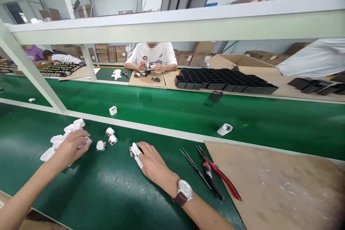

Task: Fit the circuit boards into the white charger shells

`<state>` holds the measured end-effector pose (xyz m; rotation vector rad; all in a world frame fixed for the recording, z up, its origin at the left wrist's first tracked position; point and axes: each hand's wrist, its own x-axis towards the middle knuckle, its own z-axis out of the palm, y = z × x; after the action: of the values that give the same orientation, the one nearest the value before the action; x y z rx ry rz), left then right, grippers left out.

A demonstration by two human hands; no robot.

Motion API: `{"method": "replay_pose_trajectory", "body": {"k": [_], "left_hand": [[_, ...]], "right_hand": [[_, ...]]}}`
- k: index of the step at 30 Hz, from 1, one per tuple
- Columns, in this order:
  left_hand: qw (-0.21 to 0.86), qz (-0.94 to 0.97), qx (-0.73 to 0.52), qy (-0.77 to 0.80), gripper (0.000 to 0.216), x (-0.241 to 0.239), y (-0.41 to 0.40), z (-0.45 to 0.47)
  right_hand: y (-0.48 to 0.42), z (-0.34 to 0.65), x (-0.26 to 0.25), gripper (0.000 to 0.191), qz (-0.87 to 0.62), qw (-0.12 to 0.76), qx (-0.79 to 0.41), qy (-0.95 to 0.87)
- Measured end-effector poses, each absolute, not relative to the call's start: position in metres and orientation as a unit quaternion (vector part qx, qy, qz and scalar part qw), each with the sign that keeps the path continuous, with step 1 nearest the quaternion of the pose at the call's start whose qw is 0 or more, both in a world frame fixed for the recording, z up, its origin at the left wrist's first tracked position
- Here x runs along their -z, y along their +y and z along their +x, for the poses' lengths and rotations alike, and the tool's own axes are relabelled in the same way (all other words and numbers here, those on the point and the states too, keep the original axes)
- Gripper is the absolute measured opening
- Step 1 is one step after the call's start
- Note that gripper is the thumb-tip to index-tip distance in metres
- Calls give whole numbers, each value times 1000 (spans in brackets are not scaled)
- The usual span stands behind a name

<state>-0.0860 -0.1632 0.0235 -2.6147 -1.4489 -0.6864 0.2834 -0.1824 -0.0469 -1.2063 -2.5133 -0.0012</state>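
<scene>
My left hand (71, 147) is closed round a white plastic housing (86, 140), partly hidden by the fingers. Beside and beneath that hand lie several more open white oval housings (56, 139). My right hand (155, 161), with white finger covers on two fingertips and a watch on the wrist, pinches a small circuit board (131, 151) on the green table. Its fingers cover most of that board. Between my hands sit three small boards with white domes (100, 146). To the right of my right hand lie tweezers (195, 167) and red-and-black pliers (211, 172).
A green conveyor belt (161, 106) runs behind a pale rail, carrying white housings (224, 129) and a black part (216, 96). Brown cardboard (280, 183) covers the right side. Across the belt a person (152, 55) works near rows of black boxes (223, 79). A shelf beam (172, 25) crosses overhead.
</scene>
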Motion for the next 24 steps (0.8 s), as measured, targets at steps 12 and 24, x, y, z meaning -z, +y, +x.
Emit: {"method": "replay_pose_trajectory", "body": {"k": [12, 24], "left_hand": [[-163, -868, 258, -392, 28, 26, -172, 55], [-307, -827, 271, -385, 64, 46, -187, 34]], "right_hand": [[-198, 283, 65, 49, -428, 209, 47, -878], [-220, 285, 36, 49, -365, 426, -72, -825]]}}
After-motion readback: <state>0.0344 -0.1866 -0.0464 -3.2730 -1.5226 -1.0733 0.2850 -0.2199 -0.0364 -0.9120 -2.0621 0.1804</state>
